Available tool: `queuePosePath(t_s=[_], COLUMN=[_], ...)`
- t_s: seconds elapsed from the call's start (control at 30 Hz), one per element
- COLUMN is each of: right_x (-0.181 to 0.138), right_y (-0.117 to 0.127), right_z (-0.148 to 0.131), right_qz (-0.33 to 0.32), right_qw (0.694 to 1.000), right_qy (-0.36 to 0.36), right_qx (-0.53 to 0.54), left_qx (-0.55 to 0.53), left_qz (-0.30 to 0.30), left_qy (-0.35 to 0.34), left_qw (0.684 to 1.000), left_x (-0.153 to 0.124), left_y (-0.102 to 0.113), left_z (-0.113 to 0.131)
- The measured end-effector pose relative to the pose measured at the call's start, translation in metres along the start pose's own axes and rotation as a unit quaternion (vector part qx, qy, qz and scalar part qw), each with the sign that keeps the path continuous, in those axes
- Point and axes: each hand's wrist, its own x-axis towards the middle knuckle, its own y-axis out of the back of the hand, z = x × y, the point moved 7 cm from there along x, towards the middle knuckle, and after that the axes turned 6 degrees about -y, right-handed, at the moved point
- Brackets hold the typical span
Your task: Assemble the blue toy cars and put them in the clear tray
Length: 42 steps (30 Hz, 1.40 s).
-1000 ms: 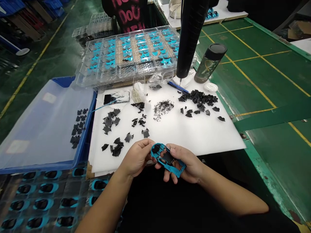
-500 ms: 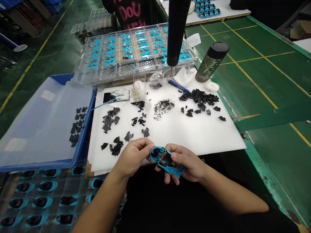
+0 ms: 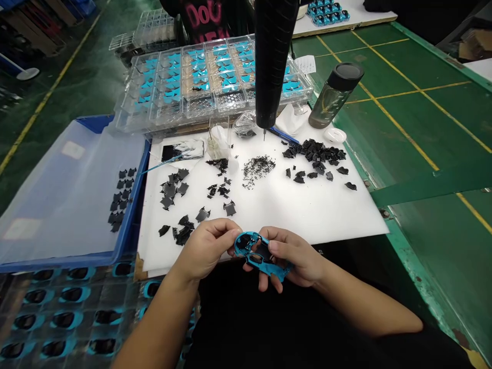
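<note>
A blue toy car body [image 3: 263, 254] with black parts inside is held tilted over the near edge of the white foam board [image 3: 326, 215]. My left hand [image 3: 213, 246] is closed, its thumb and index finger pinching the rounded left end. Around the other end my right hand [image 3: 294, 256] is wrapped, thumb on top and some fingers showing below. Past the hands lie two flat black pieces [image 3: 229, 208] and a heap of tiny black screws [image 3: 259, 168]. A black electric screwdriver [image 3: 272, 66] hangs above the board, bit pointing down.
A clear divided case [image 3: 169, 115] of blue parts stands behind the board. A dark bottle [image 3: 334, 97] and a pile of black parts [image 3: 319, 154] are at the right. Left is a blue bin [image 3: 132, 220]; trays of car bodies [image 3: 67, 320] lie below it.
The hanging screwdriver appears lower and slightly further left. Both hands keep their grip on the car body, which has barely shifted; the whole view has moved slightly.
</note>
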Motion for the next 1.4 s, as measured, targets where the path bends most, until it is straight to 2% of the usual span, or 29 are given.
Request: queuePosePath(t_s=[0.1,0.27,0.5,0.73,0.83,0.93,1.0,1.03,1.17,1.27,1.3,1.33,1.4], right_x=[0.001,0.0,0.001,0.003,0.001,-0.004,-0.009,-0.013,-0.027,-0.03,-0.029,-0.029,-0.028], right_y=[-0.001,-0.004,-0.001,-0.003,-0.001,0.0,-0.001,-0.001,-0.012,-0.019,-0.02,-0.022,-0.024], right_z=[-0.001,-0.001,-0.001,0.002,-0.003,-0.013,-0.023,-0.029,-0.051,-0.051,-0.05,-0.049,-0.048], right_qz=[-0.003,-0.012,0.002,-0.01,0.013,0.053,0.089,0.114,0.189,0.181,0.175,0.172,0.168], right_qw=[1.0,1.0,1.0,1.0,0.998,0.985,0.957,0.931,0.767,0.69,0.673,0.661,0.652], right_qy=[0.0,0.002,0.009,0.001,0.017,0.034,0.057,0.081,0.219,0.276,0.285,0.291,0.291], right_qx=[-0.003,-0.014,-0.01,-0.016,-0.056,-0.158,-0.269,-0.338,-0.572,-0.644,-0.659,-0.671,-0.68], left_qx=[0.014,-0.009,-0.01,0.008,-0.004,0.012,0.035,0.04,0.035,0.131,0.198,0.273,0.406], left_qz=[-0.011,-0.001,-0.025,0.016,0.001,-0.033,-0.028,-0.023,-0.03,-0.017,-0.003,0.012,0.036], left_qy=[-0.014,0.027,-0.039,0.008,-0.036,-0.089,-0.103,-0.107,-0.145,-0.208,-0.248,-0.299,-0.409], left_qw=[1.0,1.0,0.999,1.0,0.999,0.995,0.994,0.993,0.988,0.969,0.948,0.914,0.816], left_x=[0.0,0.002,0.0,0.0,0.001,0.001,0.0,0.0,-0.01,-0.019,-0.023,-0.027,-0.038], left_y=[0.002,0.001,0.005,0.005,0.006,0.009,0.015,0.017,0.015,0.013,0.012,0.01,0.003], left_z=[0.003,-0.014,0.0,-0.014,-0.007,0.003,0.003,0.003,0.003,0.01,0.015,0.021,0.03])
